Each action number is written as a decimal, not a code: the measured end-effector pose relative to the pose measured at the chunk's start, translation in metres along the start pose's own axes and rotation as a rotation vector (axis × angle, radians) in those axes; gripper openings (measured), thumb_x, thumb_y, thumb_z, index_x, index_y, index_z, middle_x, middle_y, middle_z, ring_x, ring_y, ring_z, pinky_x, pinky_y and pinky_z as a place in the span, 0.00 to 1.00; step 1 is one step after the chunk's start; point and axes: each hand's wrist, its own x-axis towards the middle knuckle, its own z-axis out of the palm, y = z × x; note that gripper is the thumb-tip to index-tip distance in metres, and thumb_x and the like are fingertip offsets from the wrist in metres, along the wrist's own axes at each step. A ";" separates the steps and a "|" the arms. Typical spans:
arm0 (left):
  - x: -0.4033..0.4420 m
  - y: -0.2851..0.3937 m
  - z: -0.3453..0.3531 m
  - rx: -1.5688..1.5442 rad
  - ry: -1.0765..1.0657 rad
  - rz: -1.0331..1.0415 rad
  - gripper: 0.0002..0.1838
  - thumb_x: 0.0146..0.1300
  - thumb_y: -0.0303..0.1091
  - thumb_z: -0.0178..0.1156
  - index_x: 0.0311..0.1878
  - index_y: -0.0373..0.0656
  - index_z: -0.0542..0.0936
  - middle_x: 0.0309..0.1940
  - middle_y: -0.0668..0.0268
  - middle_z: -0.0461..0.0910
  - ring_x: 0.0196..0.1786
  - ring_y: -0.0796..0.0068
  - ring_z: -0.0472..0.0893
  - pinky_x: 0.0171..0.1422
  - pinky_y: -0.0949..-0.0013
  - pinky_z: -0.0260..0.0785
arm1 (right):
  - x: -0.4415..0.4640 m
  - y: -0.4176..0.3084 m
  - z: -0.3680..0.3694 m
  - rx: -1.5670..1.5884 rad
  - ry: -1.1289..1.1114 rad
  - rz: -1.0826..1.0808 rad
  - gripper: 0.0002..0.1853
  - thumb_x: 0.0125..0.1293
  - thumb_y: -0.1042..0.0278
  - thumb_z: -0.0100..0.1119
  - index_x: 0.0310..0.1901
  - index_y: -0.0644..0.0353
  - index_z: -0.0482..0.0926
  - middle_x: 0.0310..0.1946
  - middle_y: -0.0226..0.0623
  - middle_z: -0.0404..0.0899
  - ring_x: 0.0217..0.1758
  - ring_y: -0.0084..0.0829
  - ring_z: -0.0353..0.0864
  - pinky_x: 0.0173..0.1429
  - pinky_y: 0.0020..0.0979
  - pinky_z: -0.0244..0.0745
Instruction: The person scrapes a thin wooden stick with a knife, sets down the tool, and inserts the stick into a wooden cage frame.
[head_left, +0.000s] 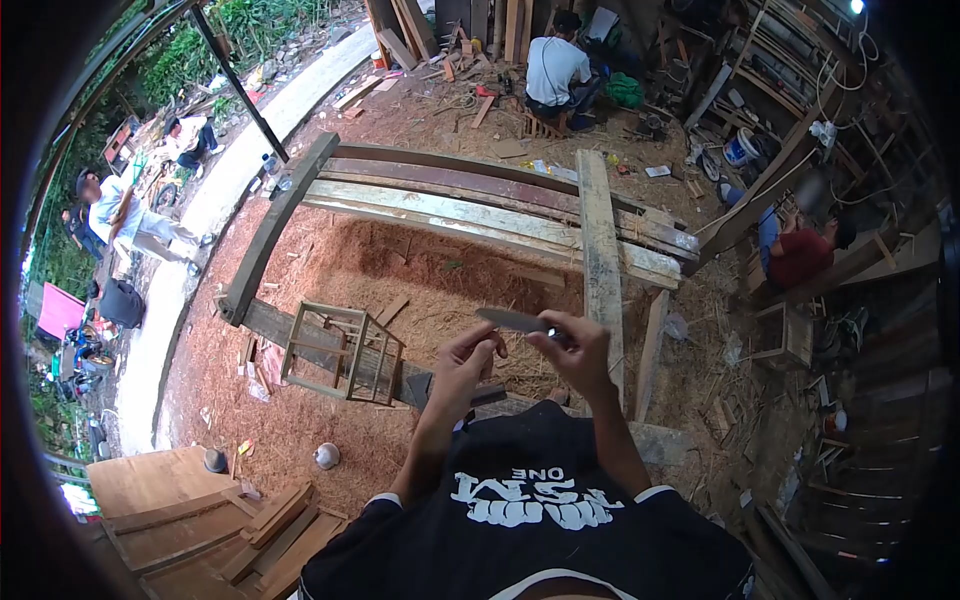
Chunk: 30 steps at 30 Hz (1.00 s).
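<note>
A knife with a broad grey blade (513, 320) is held in my right hand (578, 350), its tip pointing left and its handle mostly hidden by my fingers. My left hand (466, 358) is just below and left of the blade tip, apart from my right hand. Its fingers are curled in with the thumb against them, and whatever they may hold is too small to make out. A small wooden frame (350, 352) of thin slats stands on the ground to the left of my left hand.
Ahead, long planks (440, 208) rest between two thick beams, one a pale beam (601, 260) at right. Wood shavings (400, 260) cover the ground. More boards (270, 535) lie lower left. A person in a white shirt (557, 72) crouches at the back; another in red (800, 255) sits right.
</note>
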 end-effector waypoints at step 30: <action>-0.114 -0.165 -0.065 0.123 -0.097 -0.315 0.13 0.73 0.40 0.62 0.49 0.40 0.78 0.46 0.60 0.85 0.42 0.76 0.82 0.47 0.73 0.74 | -0.381 -0.015 0.042 -0.037 0.414 0.955 0.21 0.61 0.78 0.59 0.58 0.64 0.77 0.47 0.52 0.83 0.47 0.45 0.85 0.51 0.39 0.78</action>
